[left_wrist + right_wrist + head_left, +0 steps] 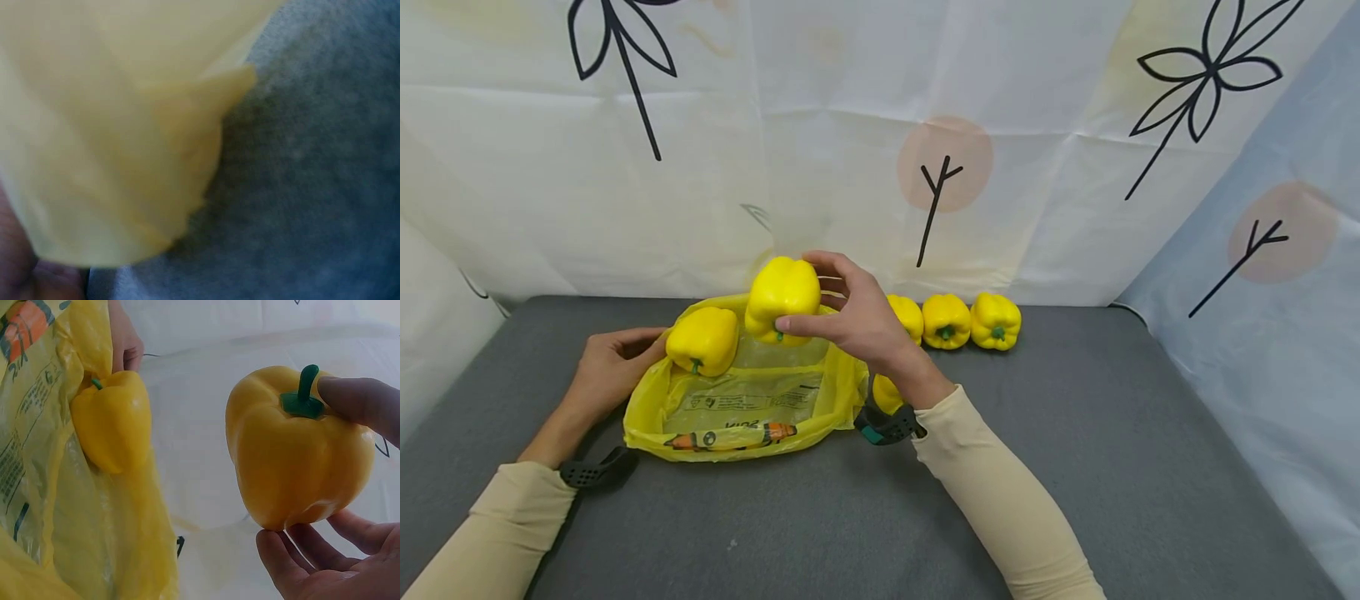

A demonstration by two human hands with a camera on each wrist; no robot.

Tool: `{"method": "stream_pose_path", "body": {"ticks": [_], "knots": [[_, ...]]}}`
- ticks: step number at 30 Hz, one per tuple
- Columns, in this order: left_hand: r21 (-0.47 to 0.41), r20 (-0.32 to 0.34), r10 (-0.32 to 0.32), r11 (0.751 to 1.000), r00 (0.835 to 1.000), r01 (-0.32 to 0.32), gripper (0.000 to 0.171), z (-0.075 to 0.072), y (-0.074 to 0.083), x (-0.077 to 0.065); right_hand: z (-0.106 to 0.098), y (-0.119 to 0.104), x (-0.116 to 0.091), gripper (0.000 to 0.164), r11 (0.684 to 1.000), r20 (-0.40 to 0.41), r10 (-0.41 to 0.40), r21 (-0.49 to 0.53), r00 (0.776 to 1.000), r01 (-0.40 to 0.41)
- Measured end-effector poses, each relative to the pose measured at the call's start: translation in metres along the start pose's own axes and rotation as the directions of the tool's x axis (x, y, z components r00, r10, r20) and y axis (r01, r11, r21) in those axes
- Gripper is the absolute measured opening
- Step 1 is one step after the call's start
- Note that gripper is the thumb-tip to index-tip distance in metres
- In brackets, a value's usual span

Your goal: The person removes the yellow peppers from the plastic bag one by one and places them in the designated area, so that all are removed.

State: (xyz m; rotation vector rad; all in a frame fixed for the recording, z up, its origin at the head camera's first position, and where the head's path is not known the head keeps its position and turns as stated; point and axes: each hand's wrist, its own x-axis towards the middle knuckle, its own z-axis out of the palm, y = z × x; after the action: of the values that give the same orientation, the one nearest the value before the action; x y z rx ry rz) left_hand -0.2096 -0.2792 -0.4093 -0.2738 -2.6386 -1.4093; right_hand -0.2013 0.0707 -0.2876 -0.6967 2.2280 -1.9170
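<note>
My right hand (874,321) holds a yellow bell pepper (783,293) above the yellow plastic bag (850,387), thumb near its green stem and fingertips at the other end, as the right wrist view shows. The bag lies mouth up with printed crayon and lettering inside. At its left rim my left hand (604,373) grips the plastic, its fingertips partly hidden. Another yellow bell pepper (703,342) rests against the bag's left inner side, beside that hand. The left wrist view is blurred, showing mostly bag plastic (106,137).
Behind my right forearm, yellow bell peppers stand in a row: one partly hidden (908,315), one in the middle (946,320) and one at right (996,320). Another pepper (886,395) shows beside my wrist. A printed cloth (820,167) hangs behind the grey table (1120,467).
</note>
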Motion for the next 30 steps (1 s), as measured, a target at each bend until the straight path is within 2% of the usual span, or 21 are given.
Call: {"method": "stream_pose_path", "body": {"ticks": [20,30], "knots": [[-0.007,-0.004,0.009,1.0,1.0,-0.009,0.044,0.0,0.0,-0.001,-0.035,0.004,-0.024,0.081,0.999,-0.015,0.022,-0.036,1.0,-0.022],[0.004,-0.005,-0.001,1.0,1.0,0.001,0.045,0.0,0.001,0.0,-0.053,0.006,-0.041,0.081,0.997,-0.044,0.07,-0.033,0.997,-0.071]]}}
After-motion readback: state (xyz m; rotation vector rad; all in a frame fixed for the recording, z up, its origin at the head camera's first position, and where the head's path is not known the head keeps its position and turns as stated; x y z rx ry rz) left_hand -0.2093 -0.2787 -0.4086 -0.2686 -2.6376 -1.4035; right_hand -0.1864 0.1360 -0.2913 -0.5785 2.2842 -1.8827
